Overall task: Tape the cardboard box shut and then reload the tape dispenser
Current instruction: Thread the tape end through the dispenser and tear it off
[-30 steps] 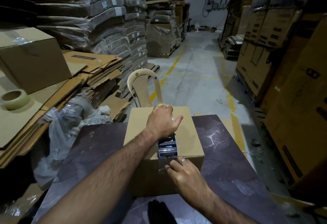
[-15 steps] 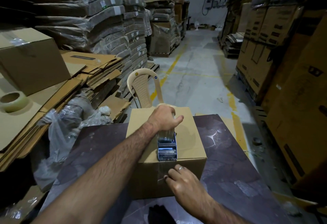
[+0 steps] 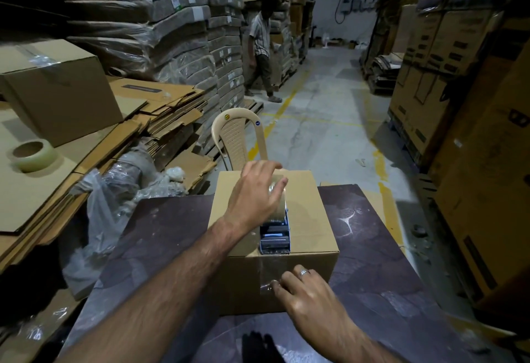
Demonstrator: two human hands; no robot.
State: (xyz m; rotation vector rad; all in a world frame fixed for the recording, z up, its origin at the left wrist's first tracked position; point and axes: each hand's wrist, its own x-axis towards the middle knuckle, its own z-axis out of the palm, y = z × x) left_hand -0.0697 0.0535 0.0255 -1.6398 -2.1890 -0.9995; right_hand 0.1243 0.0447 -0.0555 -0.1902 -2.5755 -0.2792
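Two hands share the work: my left hand [image 3: 255, 193] is wrapped over the roll of the tape dispenser [image 3: 274, 230], fingers curled and clamped down on it, while my right hand [image 3: 307, 291] lies flat, fingertips [image 3: 276, 284] pressing the loose tape end [image 3: 268, 272] against the near face of the cardboard box [image 3: 312, 219]. The box sits closed on the dark table [image 3: 372, 262], in the middle, near me. I judge this the start of the sealing pass: tape anchored on the near side, dispenser at the near top edge. Next I would need to draw the dispenser toward the far edge along the centre seam, keeping the anchor pinned. The dispenser's long axis runs near to far, its toothed cutter pointing toward me. A spare tape roll [image 3: 31, 155] waits on flat cardboard far to the left, for reloading.
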